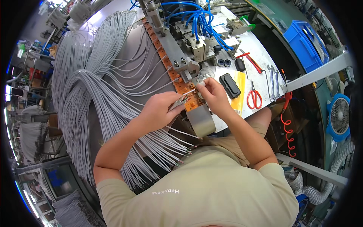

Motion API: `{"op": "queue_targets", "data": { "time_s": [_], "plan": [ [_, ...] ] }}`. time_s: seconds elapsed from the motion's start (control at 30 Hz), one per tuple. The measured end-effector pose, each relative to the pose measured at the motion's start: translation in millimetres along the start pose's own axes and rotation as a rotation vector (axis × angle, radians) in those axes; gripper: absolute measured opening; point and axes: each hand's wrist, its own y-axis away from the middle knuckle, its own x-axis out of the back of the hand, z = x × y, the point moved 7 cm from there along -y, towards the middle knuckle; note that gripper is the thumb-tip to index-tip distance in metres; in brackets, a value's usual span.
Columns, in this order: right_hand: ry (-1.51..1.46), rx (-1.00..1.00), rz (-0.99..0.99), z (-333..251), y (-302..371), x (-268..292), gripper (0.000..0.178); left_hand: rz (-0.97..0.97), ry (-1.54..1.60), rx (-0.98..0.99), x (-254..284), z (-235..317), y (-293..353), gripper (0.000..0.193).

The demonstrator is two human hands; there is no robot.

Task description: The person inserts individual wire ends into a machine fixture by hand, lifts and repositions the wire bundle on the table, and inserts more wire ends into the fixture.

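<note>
My left hand [157, 111] is closed around a few grey cables, and their stripped ends [180, 101] stick out past its fingertips. Close by, my right hand [214, 96] pinches at the end of a pale cable [188, 92] that runs across from the left hand. Its fingertips partly hide that end. Both hands work over the near part of an orange fixture strip [194, 103] with slots, beside a metal clamp block [186, 73]. Several grey cables lie with their ends along the strip. A curved metal plate [201, 119] forms its near end.
A large bundle of grey cables [87, 79] hangs at the left. On the white tabletop [261, 45] at right lie red-handled scissors [254, 99], a black oblong case [230, 85], wrenches [273, 81] and a red-handled tool [254, 63]. Blue air hoses [200, 19] top the machine.
</note>
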Motion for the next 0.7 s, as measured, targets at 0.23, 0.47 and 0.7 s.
{"op": "queue_targets", "data": {
  "time_s": [0.23, 0.47, 0.7],
  "plan": [
    [-0.058, -0.029, 0.007, -5.1, -3.5, -0.2, 0.016, 0.233, -0.163, -0.201, 2.3, 18.8, 4.9, 0.023],
    [-0.125, -0.198, -0.013, 2.0, -12.6, -0.7, 0.015, 0.241, -0.205, -0.196, -2.0, 11.8, 3.5, 0.025],
    [-0.210, -0.312, -0.040, 16.7, -6.7, -3.2, 0.016, 0.245, -0.183, -0.172, -3.2, 8.8, 6.2, 0.030]
  ]
}}
